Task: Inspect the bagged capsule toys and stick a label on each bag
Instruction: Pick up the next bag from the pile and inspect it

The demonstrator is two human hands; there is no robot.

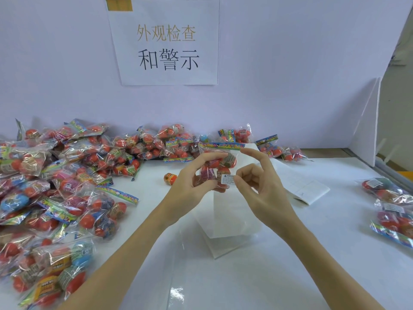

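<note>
The right hand (257, 182) pinched a small white label (228, 179) between thumb and a curled finger, its index finger raised straight and apart from the rest. The label lay against the lower front of a clear bag of capsule toys (218, 164), and its heading read "WARNING"; the smaller print under it was too fine to read. The left hand (192, 177) gripped the bag from the left, fingers curled round the red capsules inside, holding it upright above the white table (290, 253). A capsule in the bag showed "6+". How many capsules the bag held could not be counted behind the fingers.

One loose orange capsule (169, 179) lay on the table just left of the left hand. A backing sheet (308, 189) lay to the right, its print illegible. A large pile of bags (67, 186) filled the left side, cut off by the edge; three bags (391, 209) lay at the far right, partly cut off. A paper sign (166, 43) on the wall read "外观检查 和警示".
</note>
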